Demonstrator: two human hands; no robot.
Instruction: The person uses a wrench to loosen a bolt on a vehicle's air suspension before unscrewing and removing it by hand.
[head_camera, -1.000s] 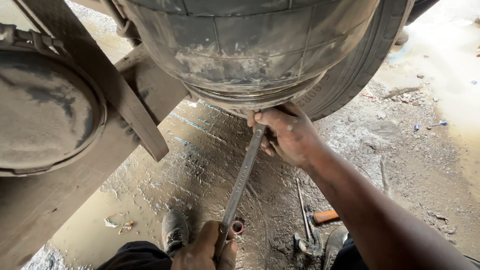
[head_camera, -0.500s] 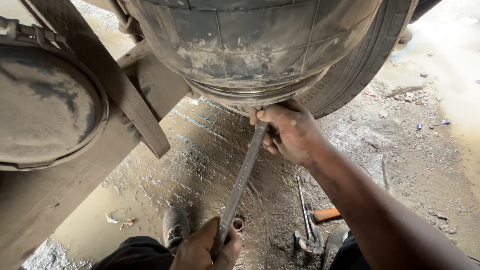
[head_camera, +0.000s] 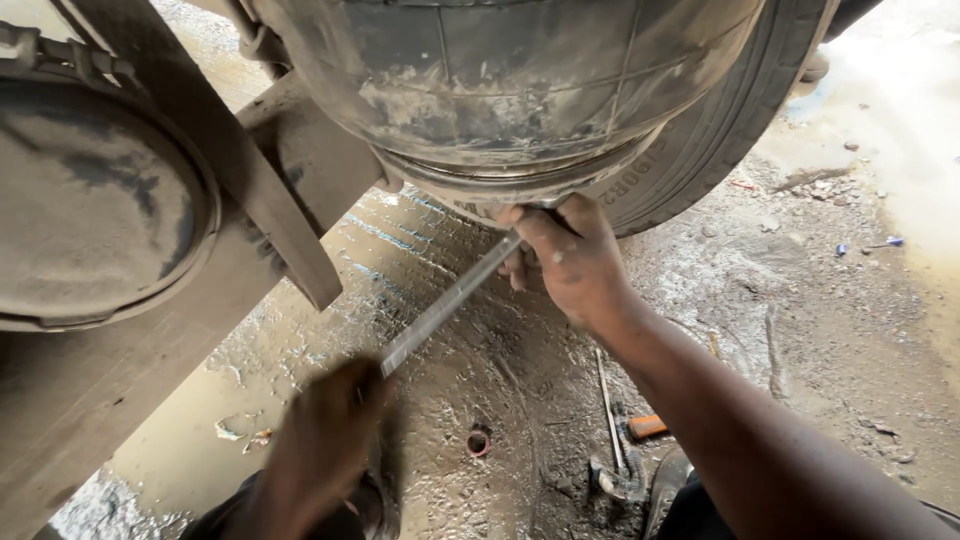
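Two hands grip one long flat metal bar (head_camera: 450, 302) that slants from near left up to far right. The right hand (head_camera: 568, 262) is wrapped around its upper end, just under the rim of the dirty rubber air spring (head_camera: 520, 80). The left hand (head_camera: 320, 450), blurred, is closed on the lower end. Behind stands a tyre (head_camera: 720, 120); tools (head_camera: 620, 455) lie on the muddy ground (head_camera: 800, 330).

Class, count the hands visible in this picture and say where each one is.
2. The right hand grips the bar top under the tyre; the blurred left hand holds its lower end.
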